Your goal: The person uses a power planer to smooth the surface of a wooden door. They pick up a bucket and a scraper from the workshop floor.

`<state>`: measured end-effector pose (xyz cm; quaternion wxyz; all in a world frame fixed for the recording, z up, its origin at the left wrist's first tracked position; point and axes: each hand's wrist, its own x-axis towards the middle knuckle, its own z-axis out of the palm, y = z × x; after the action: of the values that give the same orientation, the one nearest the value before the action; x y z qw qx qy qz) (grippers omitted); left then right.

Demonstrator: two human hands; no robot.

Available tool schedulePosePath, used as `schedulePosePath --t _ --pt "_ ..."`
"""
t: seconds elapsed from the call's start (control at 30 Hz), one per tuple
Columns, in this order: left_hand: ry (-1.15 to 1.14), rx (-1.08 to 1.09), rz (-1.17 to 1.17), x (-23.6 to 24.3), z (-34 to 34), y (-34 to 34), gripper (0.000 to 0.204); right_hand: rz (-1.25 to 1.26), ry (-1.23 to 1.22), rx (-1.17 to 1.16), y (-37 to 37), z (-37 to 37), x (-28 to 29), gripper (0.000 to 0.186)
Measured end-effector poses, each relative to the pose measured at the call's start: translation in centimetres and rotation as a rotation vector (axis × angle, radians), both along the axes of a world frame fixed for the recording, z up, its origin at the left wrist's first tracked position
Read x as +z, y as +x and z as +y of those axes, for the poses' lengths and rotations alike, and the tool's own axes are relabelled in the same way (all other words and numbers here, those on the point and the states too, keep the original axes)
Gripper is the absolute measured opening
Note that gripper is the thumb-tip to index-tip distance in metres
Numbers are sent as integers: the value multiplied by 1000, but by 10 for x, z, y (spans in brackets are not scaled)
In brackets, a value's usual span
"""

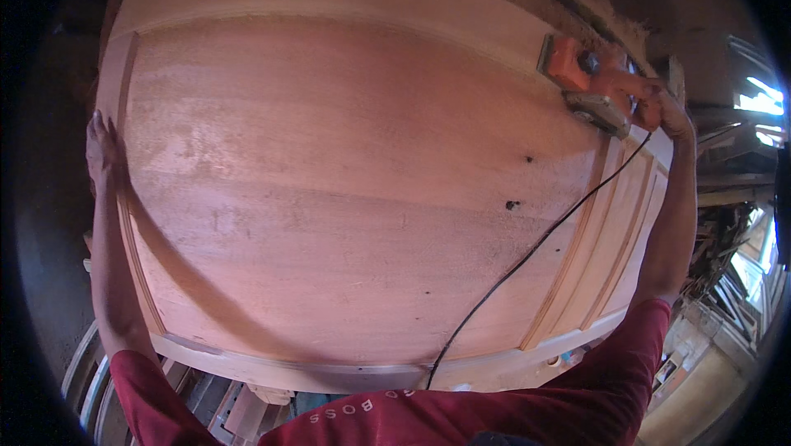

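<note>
A large wooden door panel with framed edges and raised mouldings lies flat in front of me. At its far right corner my right hand is closed round the handle of an orange belt sander, which sits on the wood frame. The sander's black cord runs diagonally across the panel toward my body. My left hand rests on the panel's left edge with fingers stretched out, holding no tool. Part of the sander's grip is hidden by my right hand.
Sawdust lies along the far edge. A few dark knots mark the wood. Stacked timber pieces stand at the right, and more wooden pieces lie below the near edge.
</note>
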<state>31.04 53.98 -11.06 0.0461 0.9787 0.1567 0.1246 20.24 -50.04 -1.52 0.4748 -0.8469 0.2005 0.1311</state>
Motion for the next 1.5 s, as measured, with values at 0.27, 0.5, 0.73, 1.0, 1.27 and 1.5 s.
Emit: schedulePosePath --t 0.27,0.5,0.73,1.0,1.27,1.5 --pt "303 -65 27 -1 30 -2 55 -39 97 42 26 21 -9 43" --pt "-5 17 22 6 -15 0 65 67 296 92 73 119 2 51" --pt "91 84 69 -5 -5 -1 65 -92 16 232 124 311 26 49" --pt "37 171 114 9 -39 -9 69 -73 178 315 179 458 24 41" --pt "-82 191 145 29 -52 -13 72 -109 145 516 224 590 40 44" --pt "-81 138 110 24 -48 -17 78 -23 156 457 269 671 32 48"
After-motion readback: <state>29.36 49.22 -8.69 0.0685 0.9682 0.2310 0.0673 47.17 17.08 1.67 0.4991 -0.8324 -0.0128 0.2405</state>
